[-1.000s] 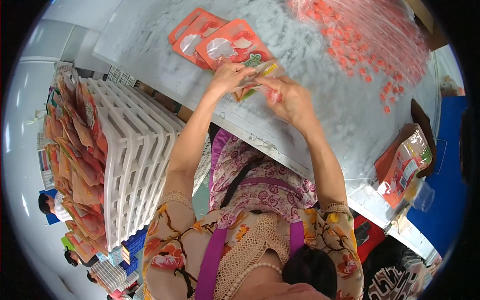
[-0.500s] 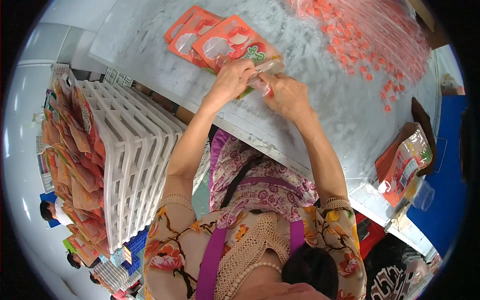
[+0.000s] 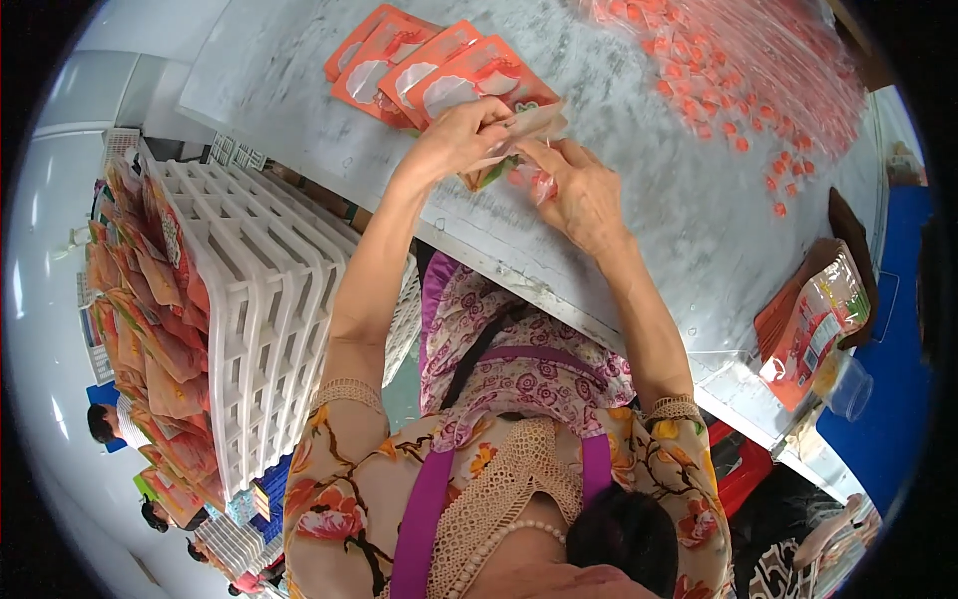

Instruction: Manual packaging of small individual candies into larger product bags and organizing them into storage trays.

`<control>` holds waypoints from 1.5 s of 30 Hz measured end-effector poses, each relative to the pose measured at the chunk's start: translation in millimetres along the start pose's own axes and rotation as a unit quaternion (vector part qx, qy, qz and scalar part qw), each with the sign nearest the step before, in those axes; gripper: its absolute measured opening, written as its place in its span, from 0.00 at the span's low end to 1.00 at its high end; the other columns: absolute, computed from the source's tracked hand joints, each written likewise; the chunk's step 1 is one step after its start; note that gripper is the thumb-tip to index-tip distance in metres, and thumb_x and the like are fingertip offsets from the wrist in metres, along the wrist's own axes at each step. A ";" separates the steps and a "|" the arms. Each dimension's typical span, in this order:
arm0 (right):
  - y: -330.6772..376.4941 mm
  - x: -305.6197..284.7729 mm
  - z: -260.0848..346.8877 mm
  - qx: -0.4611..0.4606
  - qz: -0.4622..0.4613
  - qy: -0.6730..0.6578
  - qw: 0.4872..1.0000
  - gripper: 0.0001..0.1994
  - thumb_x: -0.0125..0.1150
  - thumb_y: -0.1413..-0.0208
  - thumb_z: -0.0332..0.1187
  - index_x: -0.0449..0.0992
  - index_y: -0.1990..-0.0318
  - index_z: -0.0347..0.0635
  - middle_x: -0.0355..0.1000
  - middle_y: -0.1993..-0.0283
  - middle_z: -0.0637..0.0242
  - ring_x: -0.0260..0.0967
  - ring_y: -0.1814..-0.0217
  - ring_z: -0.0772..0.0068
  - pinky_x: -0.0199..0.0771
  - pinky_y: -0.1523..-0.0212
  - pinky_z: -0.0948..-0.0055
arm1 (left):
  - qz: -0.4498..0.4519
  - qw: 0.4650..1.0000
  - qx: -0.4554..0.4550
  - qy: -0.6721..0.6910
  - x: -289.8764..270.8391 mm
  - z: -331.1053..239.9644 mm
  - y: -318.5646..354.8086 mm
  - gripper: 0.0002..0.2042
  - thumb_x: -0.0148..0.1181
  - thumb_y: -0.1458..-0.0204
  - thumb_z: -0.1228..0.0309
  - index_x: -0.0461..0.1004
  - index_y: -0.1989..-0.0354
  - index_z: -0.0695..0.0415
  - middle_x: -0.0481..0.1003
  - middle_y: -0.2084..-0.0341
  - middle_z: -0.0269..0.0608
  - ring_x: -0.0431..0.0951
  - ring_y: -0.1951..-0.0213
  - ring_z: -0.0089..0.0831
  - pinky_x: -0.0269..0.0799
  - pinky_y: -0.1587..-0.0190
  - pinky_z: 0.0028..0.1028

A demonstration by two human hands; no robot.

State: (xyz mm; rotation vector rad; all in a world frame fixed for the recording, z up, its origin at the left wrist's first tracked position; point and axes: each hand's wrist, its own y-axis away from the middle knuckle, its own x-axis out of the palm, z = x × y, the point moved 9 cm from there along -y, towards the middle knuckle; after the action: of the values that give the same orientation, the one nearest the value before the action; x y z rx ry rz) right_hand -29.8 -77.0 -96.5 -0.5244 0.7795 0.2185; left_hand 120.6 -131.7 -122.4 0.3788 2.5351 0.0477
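Both hands hold things near the table's [image 3: 639, 200] front edge: the left hand [image 3: 454, 140] pinches an orange pouch [image 3: 519, 130] open, the right hand [image 3: 584, 190] pinches a small candy [image 3: 539, 183] that could slip and miss it.

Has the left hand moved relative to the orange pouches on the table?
Yes. The left hand has moved up against the fanned orange pouches, now overlapping the nearest one's lower edge.

My left hand [image 3: 459, 135] covers most of the pouch [image 3: 524, 125] I hold. The small sachet [image 3: 539, 185] under my right hand [image 3: 579, 195] is half hidden, its contents unclear.
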 end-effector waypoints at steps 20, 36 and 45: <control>-16.9 8.1 -10.4 0.058 0.127 0.085 0.987 0.18 0.66 0.56 0.35 0.76 0.54 0.54 0.75 0.63 0.63 0.76 0.62 0.56 0.76 0.66 0.59 | -0.135 0.976 0.039 -0.169 3.3 -34.4 10.5 0.05 0.54 0.52 0.79 0.74 0.67 0.63 0.74 0.77 0.54 0.76 0.73 0.49 0.69 0.68 0.38; -9.4 3.7 3.9 -0.025 0.123 0.104 0.987 0.22 0.62 0.56 0.31 0.74 0.49 0.54 0.74 0.70 0.61 0.76 0.68 0.56 0.76 0.69 0.59 | -0.183 0.950 0.158 -0.200 -17.0 -67.5 22.8 0.05 0.55 0.51 0.81 0.74 0.65 0.65 0.76 0.71 0.54 0.77 0.65 0.51 0.72 0.60 0.42; -20.0 -28.6 19.1 0.020 0.072 0.029 0.997 0.24 0.63 0.57 0.32 0.72 0.47 0.54 0.76 0.65 0.62 0.76 0.65 0.56 0.76 0.68 0.59 | -0.195 0.953 0.112 -0.203 -21.9 -80.6 21.4 0.05 0.55 0.51 0.80 0.73 0.66 0.66 0.75 0.71 0.58 0.76 0.66 0.57 0.71 0.64 0.44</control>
State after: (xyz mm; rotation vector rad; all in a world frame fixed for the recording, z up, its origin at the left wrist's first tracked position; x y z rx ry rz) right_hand -30.6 -83.9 -57.3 -0.4395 0.8786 0.3217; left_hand 99.6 -113.5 -40.8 -0.0357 2.1624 -0.4298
